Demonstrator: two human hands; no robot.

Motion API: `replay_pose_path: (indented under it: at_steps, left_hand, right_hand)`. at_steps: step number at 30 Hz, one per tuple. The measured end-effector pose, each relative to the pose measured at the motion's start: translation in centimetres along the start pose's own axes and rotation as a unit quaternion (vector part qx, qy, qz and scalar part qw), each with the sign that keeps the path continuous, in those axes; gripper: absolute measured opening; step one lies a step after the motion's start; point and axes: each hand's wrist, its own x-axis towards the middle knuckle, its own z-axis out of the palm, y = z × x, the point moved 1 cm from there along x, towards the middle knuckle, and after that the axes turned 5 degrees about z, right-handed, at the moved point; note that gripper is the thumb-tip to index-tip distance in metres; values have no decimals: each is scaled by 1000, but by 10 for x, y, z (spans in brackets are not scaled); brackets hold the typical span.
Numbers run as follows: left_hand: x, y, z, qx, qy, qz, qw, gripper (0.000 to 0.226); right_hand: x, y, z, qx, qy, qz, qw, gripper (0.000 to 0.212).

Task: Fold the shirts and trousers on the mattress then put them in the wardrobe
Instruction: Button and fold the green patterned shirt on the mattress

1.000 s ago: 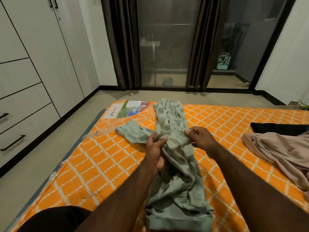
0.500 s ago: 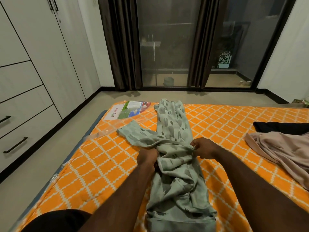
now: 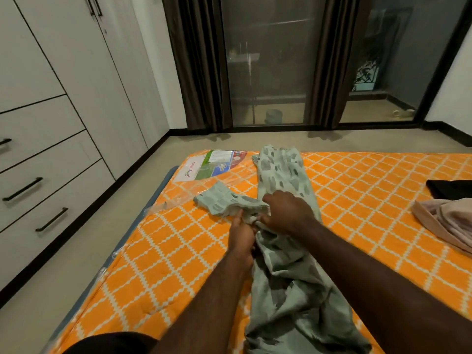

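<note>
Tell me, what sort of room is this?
Most likely a bedroom. A low orange lattice-patterned mattress has a sage-green patterned garment spread on it, a white built-in wardrobe with black-handled drawers lines the left wall, and dark brown curtains flank a glass sliding door.

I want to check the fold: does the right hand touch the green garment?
Touching. The head view shows the right hand resting on the green garment, its fingers curled into a bunched fold of the cloth.
</note>
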Motion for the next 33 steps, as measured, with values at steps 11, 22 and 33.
replay_pose_path:
  at_steps: [11, 22, 33]
  left_hand:
    - [0, -1, 7, 47, -49, 7, 998, 26]
    - [14, 18, 3, -118, -146, -96, 978, 48]
    - [1, 53, 4, 25, -189, 105, 976, 66]
  right_hand:
    - [0, 5, 9, 243, 19, 87, 966, 17]
    - [-11, 5, -32, 577, -236, 302, 721, 26]
    - [-14, 31, -32, 586, -329, 161, 722, 6]
